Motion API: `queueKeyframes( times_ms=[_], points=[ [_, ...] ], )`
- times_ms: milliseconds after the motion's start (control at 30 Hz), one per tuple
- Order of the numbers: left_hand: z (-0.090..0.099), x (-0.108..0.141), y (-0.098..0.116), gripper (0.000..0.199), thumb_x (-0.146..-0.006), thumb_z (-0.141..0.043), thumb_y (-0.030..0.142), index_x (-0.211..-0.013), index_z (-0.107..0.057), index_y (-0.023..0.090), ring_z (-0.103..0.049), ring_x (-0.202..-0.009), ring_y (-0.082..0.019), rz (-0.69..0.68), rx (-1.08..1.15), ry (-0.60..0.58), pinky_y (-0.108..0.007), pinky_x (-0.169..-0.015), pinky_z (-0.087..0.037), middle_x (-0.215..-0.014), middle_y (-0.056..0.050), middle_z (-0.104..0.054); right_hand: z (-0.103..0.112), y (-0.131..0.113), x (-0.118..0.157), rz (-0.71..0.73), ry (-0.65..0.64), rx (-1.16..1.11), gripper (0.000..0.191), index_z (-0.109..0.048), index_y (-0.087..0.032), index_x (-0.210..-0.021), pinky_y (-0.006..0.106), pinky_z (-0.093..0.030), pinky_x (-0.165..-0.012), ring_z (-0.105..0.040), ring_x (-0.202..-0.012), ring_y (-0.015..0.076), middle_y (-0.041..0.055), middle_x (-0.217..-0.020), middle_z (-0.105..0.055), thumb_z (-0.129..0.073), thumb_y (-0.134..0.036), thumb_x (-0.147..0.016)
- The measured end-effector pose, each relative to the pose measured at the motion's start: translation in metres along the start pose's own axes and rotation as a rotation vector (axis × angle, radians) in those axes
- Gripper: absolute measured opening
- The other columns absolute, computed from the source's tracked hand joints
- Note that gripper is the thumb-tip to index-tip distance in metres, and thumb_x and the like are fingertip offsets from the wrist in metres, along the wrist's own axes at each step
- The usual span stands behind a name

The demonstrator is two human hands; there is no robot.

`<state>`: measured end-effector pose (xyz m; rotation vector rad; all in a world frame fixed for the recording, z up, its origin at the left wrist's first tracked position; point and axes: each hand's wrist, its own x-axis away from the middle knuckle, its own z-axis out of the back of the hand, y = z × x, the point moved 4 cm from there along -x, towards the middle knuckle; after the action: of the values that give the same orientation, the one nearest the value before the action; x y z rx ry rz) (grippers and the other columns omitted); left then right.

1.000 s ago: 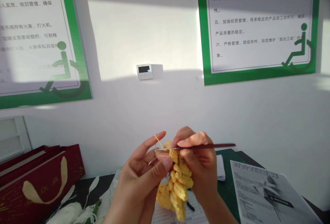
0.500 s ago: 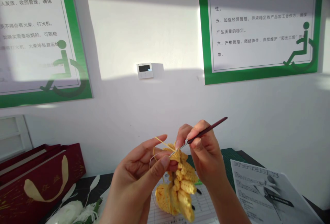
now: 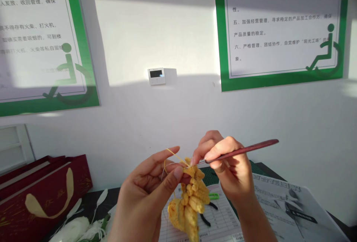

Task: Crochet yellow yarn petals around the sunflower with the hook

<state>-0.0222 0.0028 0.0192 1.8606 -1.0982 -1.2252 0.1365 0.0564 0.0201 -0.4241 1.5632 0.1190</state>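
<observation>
My left hand [image 3: 147, 193] pinches the top edge of a yellow crocheted piece [image 3: 193, 201], which hangs down in thick ridged folds. A thin yellow yarn [image 3: 175, 155] runs over my left fingers to the work. My right hand [image 3: 227, 164] grips a crochet hook [image 3: 242, 151] with a long dark red handle. Its metal tip sits in the top stitches, close to my left fingertips. The lower part of the piece hangs over a printed form on the table.
A dark red gift bag [image 3: 41, 197] stands at the left, beside a white yarn bundle [image 3: 71, 231]. A printed sheet [image 3: 290, 205] lies at the right. Small green-handled scissors [image 3: 213, 196] rest on a ruled form [image 3: 223, 212]. Behind are a white wall and green-framed notices.
My right hand has moved to the right, and the hook has swung from a steep slant to nearly level. The crocheted piece hangs a little differently, and my left hand has barely moved.
</observation>
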Motion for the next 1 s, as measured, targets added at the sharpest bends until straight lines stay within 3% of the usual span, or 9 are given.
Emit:
queueKeyframes(
  times_ms=[200,367,600,800,1000],
  points=[
    [0.001,-0.001,-0.001,0.032,-0.071,-0.093,0.018,-0.102,-0.086,0.020,-0.077,-0.071,-0.017,-0.026,-0.020,0.034,-0.021,-0.072,-0.062,-0.074,-0.005,-0.082,-0.002,-0.017,-0.003,0.156,-0.093,0.296,0.017,-0.058,-0.026,-0.092,0.043,-0.047,-0.083,-0.065,-0.083,0.0185,-0.0005,-0.090,-0.078,-0.051,-0.015,-0.103],
    [0.000,0.002,-0.001,0.028,-0.069,-0.093,0.015,-0.094,-0.087,0.024,-0.078,-0.072,-0.015,-0.190,-0.065,0.113,-0.015,-0.071,-0.061,-0.076,-0.002,-0.082,-0.013,-0.029,-0.001,0.328,-0.146,0.553,0.025,-0.057,-0.024,-0.085,0.043,-0.043,-0.087,-0.067,-0.083,0.0150,-0.0045,-0.086,-0.077,-0.046,-0.011,-0.105],
    [-0.001,0.009,0.003,0.021,-0.071,-0.090,0.017,-0.087,-0.083,0.028,-0.079,-0.083,-0.017,-0.357,-0.287,0.266,-0.015,-0.074,-0.062,-0.089,0.002,-0.083,-0.029,-0.031,0.003,0.498,-0.086,0.743,0.023,-0.059,-0.020,-0.081,0.040,-0.046,-0.082,-0.067,-0.082,0.0150,0.0010,-0.088,-0.078,-0.054,-0.001,-0.091],
    [0.001,0.011,0.009,0.021,-0.084,-0.078,0.016,-0.099,-0.079,0.032,-0.077,-0.084,-0.015,-0.510,-0.531,0.182,-0.021,-0.077,-0.063,-0.109,0.001,-0.081,-0.031,-0.029,0.002,0.473,-0.102,0.716,0.024,-0.059,-0.020,-0.079,0.037,-0.047,-0.078,-0.064,-0.079,0.0145,0.0005,-0.085,-0.076,-0.053,-0.008,-0.099],
    [0.000,0.017,0.013,0.027,-0.091,-0.071,0.013,-0.105,-0.076,0.035,-0.075,-0.085,-0.014,-0.700,-0.807,0.133,-0.023,-0.078,-0.059,-0.103,0.004,-0.080,-0.026,-0.024,0.003,0.421,-0.132,0.678,0.025,-0.058,-0.020,-0.080,0.038,-0.046,-0.081,-0.064,-0.082,0.0150,-0.0010,-0.086,-0.075,-0.051,-0.012,-0.102]
  ],
)
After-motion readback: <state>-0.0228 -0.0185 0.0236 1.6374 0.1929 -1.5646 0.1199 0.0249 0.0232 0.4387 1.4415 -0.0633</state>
